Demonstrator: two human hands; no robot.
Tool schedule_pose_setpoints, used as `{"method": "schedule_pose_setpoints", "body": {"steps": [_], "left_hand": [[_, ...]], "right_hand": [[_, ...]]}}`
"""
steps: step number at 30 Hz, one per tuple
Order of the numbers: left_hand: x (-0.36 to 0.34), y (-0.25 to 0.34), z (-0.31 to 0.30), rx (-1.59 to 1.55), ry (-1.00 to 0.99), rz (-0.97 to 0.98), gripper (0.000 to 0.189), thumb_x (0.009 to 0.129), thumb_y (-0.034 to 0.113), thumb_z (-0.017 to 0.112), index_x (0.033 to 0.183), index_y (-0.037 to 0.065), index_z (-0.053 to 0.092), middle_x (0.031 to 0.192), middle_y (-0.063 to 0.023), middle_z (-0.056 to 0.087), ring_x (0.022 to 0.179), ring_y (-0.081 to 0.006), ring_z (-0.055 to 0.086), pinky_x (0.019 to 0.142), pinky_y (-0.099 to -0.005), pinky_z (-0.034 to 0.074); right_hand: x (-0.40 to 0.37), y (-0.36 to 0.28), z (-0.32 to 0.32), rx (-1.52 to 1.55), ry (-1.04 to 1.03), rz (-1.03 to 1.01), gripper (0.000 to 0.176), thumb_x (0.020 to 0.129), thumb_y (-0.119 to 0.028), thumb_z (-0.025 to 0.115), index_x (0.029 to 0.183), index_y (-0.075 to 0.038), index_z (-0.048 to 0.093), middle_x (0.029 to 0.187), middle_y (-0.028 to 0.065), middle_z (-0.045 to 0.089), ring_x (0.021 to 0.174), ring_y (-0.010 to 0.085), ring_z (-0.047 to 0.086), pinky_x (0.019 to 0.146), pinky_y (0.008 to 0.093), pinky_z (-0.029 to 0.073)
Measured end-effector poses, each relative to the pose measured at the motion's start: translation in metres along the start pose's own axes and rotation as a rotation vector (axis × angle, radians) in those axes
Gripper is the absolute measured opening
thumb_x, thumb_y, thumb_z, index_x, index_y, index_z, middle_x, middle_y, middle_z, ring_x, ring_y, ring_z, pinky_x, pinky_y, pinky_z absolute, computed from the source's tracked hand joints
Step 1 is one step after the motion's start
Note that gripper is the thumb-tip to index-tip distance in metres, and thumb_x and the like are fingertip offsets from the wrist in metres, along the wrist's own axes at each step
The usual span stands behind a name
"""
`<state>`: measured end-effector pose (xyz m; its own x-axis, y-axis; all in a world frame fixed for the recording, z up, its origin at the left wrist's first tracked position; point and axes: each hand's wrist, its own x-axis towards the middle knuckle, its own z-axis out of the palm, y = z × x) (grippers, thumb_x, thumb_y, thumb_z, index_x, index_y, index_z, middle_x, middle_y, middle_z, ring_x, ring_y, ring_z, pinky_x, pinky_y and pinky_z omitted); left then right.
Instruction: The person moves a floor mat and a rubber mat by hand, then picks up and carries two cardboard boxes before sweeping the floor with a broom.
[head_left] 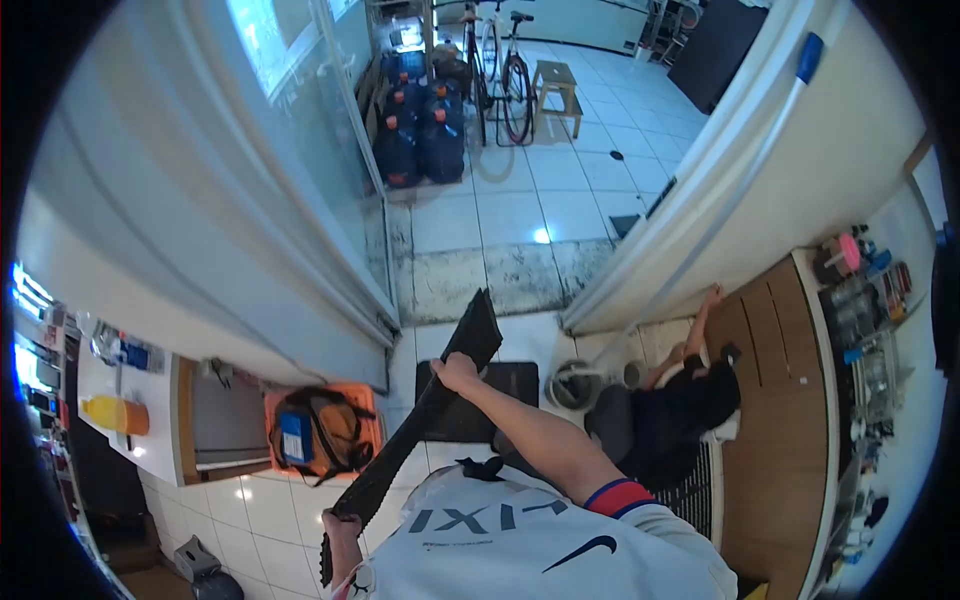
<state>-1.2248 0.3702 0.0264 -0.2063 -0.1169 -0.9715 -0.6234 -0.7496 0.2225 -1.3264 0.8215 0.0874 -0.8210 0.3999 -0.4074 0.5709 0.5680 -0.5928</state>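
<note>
A long black mat (pixel 399 446) with jagged edges, seemingly folded lengthwise, slants across the front of my body. My left hand (pixel 342 530) is closed around its lower end, at the lower left. Further up, my right hand (pixel 458 371) grips it near the wider far end, with the arm stretched forward. The mat is held in the air, and its far end points toward the doorway. Below it, partly covered by my right arm, a dark square mat (pixel 510 382) lies on the white tiles.
To the right, another person (pixel 675 420) in dark clothes crouches by a cabinet (pixel 770 480). Near them stand a bucket (pixel 573 388) and a long pole (pixel 728 190). An orange crate (pixel 375 400) holding a bag is left. Beyond the doorway are water jugs (pixel 440 150), bicycles (pixel 517 95) and a stool (pixel 556 75).
</note>
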Motion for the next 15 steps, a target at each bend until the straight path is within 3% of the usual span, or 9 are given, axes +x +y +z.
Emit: {"method": "schedule_pose_setpoints", "body": {"steps": [3, 6, 7, 9, 12, 14, 15], "left_hand": [[-0.013, -0.016, 0.090, 0.050, -0.046, 0.124, 0.021, 0.075, 0.020, 0.038, 0.084, 0.009, 0.054, 0.080, -0.0038, 0.056, 0.066, -0.0185, 0.049, 0.054, -0.0302, 0.040], [-0.033, -0.053, 0.175, -0.021, 0.053, 0.253, 0.016, 0.074, 0.025, 0.039, 0.072, 0.015, 0.051, 0.067, 0.0007, 0.054, 0.051, -0.0117, 0.045, 0.042, -0.0228, 0.034], [-0.028, -0.058, 0.193, -0.065, -0.056, 0.195, 0.016, 0.075, 0.025, 0.040, 0.068, 0.015, 0.050, 0.062, 0.0012, 0.054, 0.044, -0.0106, 0.042, 0.039, -0.0210, 0.032], [-0.016, -0.079, 0.231, -0.105, -0.062, 0.287, 0.018, 0.076, 0.026, 0.042, 0.062, 0.016, 0.048, 0.055, 0.0032, 0.051, 0.039, -0.0099, 0.039, 0.037, -0.0200, 0.030], [-0.025, -0.105, 0.329, -0.121, 0.061, 0.235, 0.020, 0.076, 0.025, 0.044, 0.057, 0.018, 0.043, 0.048, 0.0060, 0.043, 0.038, -0.0100, 0.037, 0.038, -0.0208, 0.030], [-0.002, -0.106, 0.371, -0.134, 0.037, 0.245, 0.020, 0.075, 0.024, 0.044, 0.056, 0.018, 0.042, 0.047, 0.0059, 0.039, 0.038, -0.0098, 0.035, 0.039, -0.0215, 0.029], [0.012, -0.113, 0.398, -0.169, -0.004, 0.251, 0.021, 0.075, 0.024, 0.044, 0.056, 0.018, 0.040, 0.045, 0.0058, 0.035, 0.037, -0.0096, 0.033, 0.040, -0.0221, 0.028]], "right_hand": [[0.067, 0.002, -0.059, 0.071, 0.038, -0.015, 0.054, 0.079, -0.043, 0.044, 0.081, 0.009, 0.059, 0.089, 0.0260, 0.057, 0.087, 0.0368, 0.055, 0.078, 0.0420, 0.042], [0.139, 0.007, -0.107, 0.080, 0.000, -0.009, 0.054, 0.079, -0.042, 0.045, 0.081, 0.010, 0.058, 0.087, 0.0257, 0.057, 0.085, 0.0370, 0.055, 0.077, 0.0418, 0.043], [0.160, 0.008, -0.123, 0.066, 0.024, -0.029, 0.054, 0.079, -0.042, 0.044, 0.081, 0.010, 0.058, 0.086, 0.0253, 0.058, 0.084, 0.0371, 0.055, 0.077, 0.0417, 0.043], [0.202, 0.013, -0.155, 0.068, 0.009, -0.020, 0.055, 0.079, -0.042, 0.044, 0.081, 0.011, 0.057, 0.083, 0.0267, 0.058, 0.083, 0.0383, 0.055, 0.076, 0.0424, 0.042], [0.282, 0.027, -0.189, 0.097, -0.062, 0.049, 0.050, 0.078, -0.039, 0.046, 0.081, 0.010, 0.058, 0.083, 0.0263, 0.058, 0.084, 0.0377, 0.056, 0.075, 0.0417, 0.045], [0.329, 0.042, -0.205, 0.107, 0.093, 0.027, 0.045, 0.080, -0.036, 0.047, 0.061, 0.004, 0.055, 0.060, 0.0174, 0.057, 0.058, 0.0288, 0.058, 0.058, 0.0391, 0.045], [0.351, 0.048, -0.222, 0.095, 0.093, 0.040, 0.045, 0.080, -0.036, 0.047, 0.061, 0.004, 0.055, 0.060, 0.0174, 0.057, 0.058, 0.0288, 0.058, 0.058, 0.0391, 0.045]]}}
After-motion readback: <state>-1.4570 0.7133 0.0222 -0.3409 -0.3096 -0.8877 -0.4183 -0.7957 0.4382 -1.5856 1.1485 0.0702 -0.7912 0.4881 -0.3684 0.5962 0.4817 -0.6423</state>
